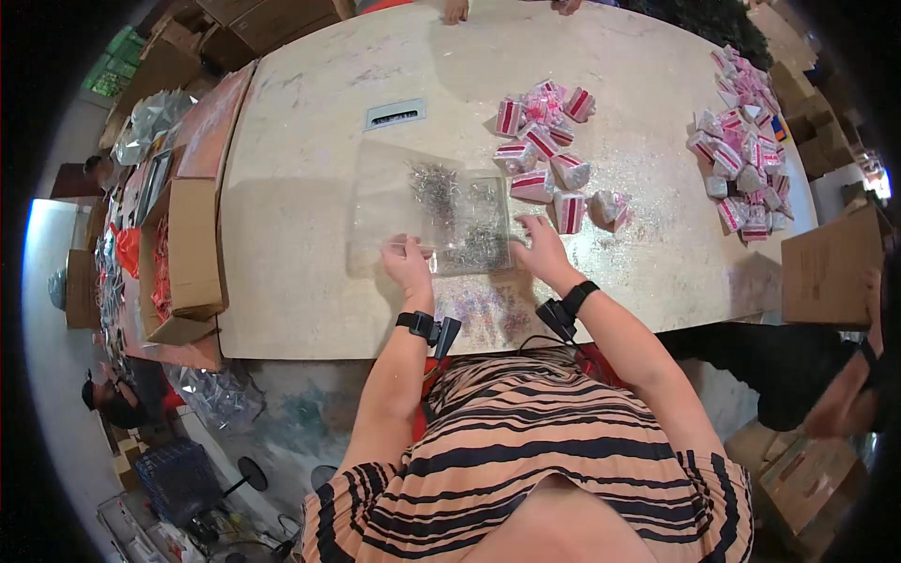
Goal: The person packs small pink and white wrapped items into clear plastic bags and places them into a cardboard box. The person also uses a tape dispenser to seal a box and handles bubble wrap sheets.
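Note:
In front of me on the table lies a clear, flat plastic piece (380, 211), its left part see-through. Overlapping it on the right is a clear shallow tray (486, 192) with dark and silvery glittery bits. My left hand (409, 267) has its fingers closed on the near edge of the clear plastic piece. Beside the tray's right side is my right hand (546, 253), fingers apart and thumb close to its near right corner; whether it touches the tray I cannot tell. Black bands with small devices circle both wrists.
Several pink-and-white wrapped wedge-shaped packs (540, 141) lie beyond my right hand; another heap (746, 164) sits at far right. A grey-framed slot (395, 114) is set in the table. Cardboard boxes stand left (194, 249) and right (831, 267). Another person's hands (457, 11) rest at the far edge.

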`<state>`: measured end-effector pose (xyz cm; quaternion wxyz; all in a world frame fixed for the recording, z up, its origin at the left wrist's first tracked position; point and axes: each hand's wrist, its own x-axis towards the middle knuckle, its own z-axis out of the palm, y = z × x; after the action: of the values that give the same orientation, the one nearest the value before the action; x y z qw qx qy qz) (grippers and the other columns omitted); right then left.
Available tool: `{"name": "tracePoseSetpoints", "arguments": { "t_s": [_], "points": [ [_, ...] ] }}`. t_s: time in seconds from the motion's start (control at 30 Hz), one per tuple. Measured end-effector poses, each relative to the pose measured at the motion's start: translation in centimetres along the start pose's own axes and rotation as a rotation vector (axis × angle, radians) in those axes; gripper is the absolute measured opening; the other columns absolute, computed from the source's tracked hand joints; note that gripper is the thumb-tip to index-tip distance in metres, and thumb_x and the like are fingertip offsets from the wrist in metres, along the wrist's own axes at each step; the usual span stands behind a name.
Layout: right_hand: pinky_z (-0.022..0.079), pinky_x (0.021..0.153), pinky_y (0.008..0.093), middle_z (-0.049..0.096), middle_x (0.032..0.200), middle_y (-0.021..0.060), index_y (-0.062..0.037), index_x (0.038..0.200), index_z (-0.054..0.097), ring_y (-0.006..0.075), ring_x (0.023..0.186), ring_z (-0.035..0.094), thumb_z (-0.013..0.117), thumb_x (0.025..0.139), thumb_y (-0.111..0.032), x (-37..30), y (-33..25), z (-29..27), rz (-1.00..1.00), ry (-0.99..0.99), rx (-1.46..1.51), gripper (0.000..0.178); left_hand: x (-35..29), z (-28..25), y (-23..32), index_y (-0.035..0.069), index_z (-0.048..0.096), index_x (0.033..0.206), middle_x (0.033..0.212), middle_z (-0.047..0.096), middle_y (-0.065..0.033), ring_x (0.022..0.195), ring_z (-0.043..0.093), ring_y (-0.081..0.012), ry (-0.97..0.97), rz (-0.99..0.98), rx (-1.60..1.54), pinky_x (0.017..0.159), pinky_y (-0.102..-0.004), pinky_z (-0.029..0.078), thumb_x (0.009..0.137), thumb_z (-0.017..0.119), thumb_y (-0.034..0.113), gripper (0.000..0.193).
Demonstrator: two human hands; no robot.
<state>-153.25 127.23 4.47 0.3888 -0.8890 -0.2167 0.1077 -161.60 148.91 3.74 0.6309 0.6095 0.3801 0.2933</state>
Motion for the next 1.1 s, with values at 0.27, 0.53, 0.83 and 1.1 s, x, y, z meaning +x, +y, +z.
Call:
{"name": "tracePoseSetpoints", "arguments": {
  "t_s": [0.27,0.53,0.83,1.1],
  "points": [
    [0.032,0.097,0.0458,0.036,0.129,0.0233,-0.015,0.133,0.034,0.0392,0.116,0.04,0.079,0.052,-0.043,5.3,-9.8,-0.2,-0.549,-0.089,-0.384,0.097,-1.1,-3.2,1.4,-0.004,0.051,0.096,0.078,0.061,-0.014,0.058,0.058,-0.0161,-0.108,-0.236,-0.182,0.046,-0.0264,0.048,0.082,0.055,0.001,0.016],
    [0.038,0.089,0.045,0.045,0.117,0.0212,-0.0111,0.122,0.047,0.0371,0.102,0.052,0.075,0.054,-0.043,2.8,-12.9,4.8,-0.524,-0.357,-0.528,0.081,-2.8,-10.6,0.5,0.001,0.053,0.093,0.078,0.061,-0.0106,0.059,0.056,-0.0153,-0.188,-0.318,-0.248,0.053,-0.0268,0.044,0.082,0.059,0.006,0.014],
    [0.047,0.08,0.045,0.044,0.117,0.0215,-0.0061,0.105,0.055,0.0393,0.102,0.05,0.074,0.058,-0.028,-0.7,-13.7,6.8,-0.558,-0.382,-0.381,0.056,-6.0,-14.2,0.0,0.002,0.052,0.095,0.078,0.061,-0.0112,0.058,0.055,-0.0155,-0.207,-0.34,-0.26,0.053,-0.0282,0.044,0.082,0.057,0.006,0.014],
    [0.044,0.088,0.0411,0.045,0.116,0.0196,-0.0041,0.094,0.059,0.0381,0.105,0.047,0.069,0.059,-0.018,-2.4,-13.1,5.3,-0.566,-0.451,-0.253,0.04,-9.7,-13.8,0.6,-0.001,0.053,0.094,0.078,0.062,-0.0117,0.059,0.058,-0.0162,-0.1,-0.344,-0.257,0.05,-0.027,0.048,0.081,0.056,0.003,0.014]
  ]
}}
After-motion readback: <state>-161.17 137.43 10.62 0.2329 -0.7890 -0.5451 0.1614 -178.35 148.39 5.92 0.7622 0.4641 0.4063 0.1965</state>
